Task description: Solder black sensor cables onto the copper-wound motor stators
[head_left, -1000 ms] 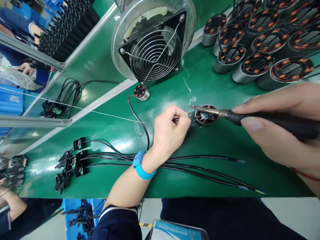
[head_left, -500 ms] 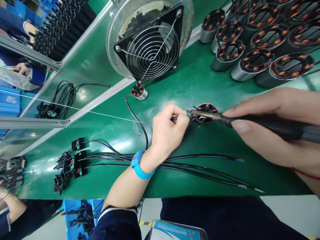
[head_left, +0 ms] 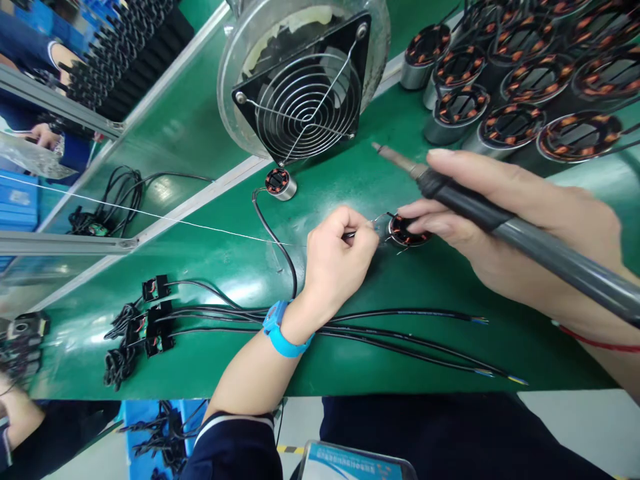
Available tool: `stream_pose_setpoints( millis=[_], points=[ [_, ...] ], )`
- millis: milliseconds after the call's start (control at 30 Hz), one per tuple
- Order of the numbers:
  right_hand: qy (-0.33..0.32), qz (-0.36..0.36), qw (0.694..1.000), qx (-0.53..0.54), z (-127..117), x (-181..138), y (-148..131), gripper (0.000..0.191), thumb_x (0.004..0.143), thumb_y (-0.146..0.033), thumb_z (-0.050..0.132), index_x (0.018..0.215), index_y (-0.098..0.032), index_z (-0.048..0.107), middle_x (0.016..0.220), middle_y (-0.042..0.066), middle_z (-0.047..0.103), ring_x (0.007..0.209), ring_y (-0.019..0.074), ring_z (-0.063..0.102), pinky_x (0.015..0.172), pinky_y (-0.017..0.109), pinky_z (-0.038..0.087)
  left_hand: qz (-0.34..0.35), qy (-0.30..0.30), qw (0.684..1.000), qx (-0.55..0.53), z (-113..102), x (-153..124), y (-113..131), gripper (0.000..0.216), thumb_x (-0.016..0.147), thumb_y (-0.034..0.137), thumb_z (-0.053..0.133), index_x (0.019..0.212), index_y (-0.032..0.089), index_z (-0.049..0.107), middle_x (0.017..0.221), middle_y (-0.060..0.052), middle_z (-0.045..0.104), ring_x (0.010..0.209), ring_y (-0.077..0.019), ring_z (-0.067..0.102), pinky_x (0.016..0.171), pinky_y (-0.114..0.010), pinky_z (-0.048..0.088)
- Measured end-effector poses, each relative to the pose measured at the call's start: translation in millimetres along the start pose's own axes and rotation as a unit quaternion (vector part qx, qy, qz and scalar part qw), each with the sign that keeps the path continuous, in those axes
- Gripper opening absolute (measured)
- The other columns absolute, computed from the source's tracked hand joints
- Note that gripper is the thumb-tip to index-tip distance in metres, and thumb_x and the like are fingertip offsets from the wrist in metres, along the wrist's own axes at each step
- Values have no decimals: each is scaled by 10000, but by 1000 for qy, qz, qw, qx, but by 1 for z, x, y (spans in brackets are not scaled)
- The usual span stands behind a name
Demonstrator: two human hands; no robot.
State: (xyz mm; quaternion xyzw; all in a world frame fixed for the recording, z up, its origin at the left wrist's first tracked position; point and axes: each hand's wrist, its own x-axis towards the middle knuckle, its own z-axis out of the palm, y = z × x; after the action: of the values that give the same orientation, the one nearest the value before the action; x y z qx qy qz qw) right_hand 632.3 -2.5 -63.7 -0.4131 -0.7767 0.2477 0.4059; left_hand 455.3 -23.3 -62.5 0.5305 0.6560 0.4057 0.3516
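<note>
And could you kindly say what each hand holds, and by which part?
The right hand holds the soldering iron by its handle, fingertips at the copper-wound part. The left hand seems to pinch a dark cable; exactly where is hidden.

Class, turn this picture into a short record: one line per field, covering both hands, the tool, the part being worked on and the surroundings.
Left hand: closed, gripping a dark cable end
Right hand: holding a soldering iron
Tool tip: raised, away from the coil ring
Coil ring: on the green bench, right fingertips over it, contact uncertain
Behind: round-grilled fan
Front: three black cables, coloured wire ends exposed
</note>
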Motion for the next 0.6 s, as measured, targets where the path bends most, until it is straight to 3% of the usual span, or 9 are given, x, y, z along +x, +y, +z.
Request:
stream_pose_setpoints(
  millis=[100, 200, 300, 600],
  points=[
    [4, 14, 1000, 23, 3, 0, 7, 391, 1018, -280, 571, 1400, -361, 579, 1244, -44, 717, 957, 166, 743, 823, 299, 626, 1, 0, 1000, 1, 1, 0, -1, 179, 770, 107, 562, 617, 194, 527, 570, 67, 553, 537, -71, 437, 542, -209, 340],
    [-33, 17, 999, 2, 9, 2, 15, 342, 983, -288, 583, 1323, -315, 617, 1116, -21, 753, 1021, 219, 729, 900, 372, 605, 4, -2, 1000, -2, 0, 0, -1, 177, 778, 114, 562, 623, 193, 526, 577, 67, 558, 541, -70, 444, 545, -208, 344],
    [-62, -1, 998, 8, 16, 2, 22, 426, 931, -253, 599, 1357, -279, 581, 1150, 12, 746, 1070, 250, 716, 945, 406, 582, 9, -4, 1000, -5, 0, 0, -2, 169, 783, 123, 560, 633, 194, 530, 582, 67, 562, 541, -70, 444, 546, -208, 346],
    [-72, -8, 996, 50, 31, 8, 25, 422, 919, -181, 517, 1329, -268, 571, 1034, 2, 752, 871, 190, 733, 846, 354, 586, 17, -8, 1000, -14, 0, 1, -6, 165, 780, 104, 551, 640, 190, 538, 586, 65, 559, 557, -74, 448, 562, -212, 349]
  ],
)
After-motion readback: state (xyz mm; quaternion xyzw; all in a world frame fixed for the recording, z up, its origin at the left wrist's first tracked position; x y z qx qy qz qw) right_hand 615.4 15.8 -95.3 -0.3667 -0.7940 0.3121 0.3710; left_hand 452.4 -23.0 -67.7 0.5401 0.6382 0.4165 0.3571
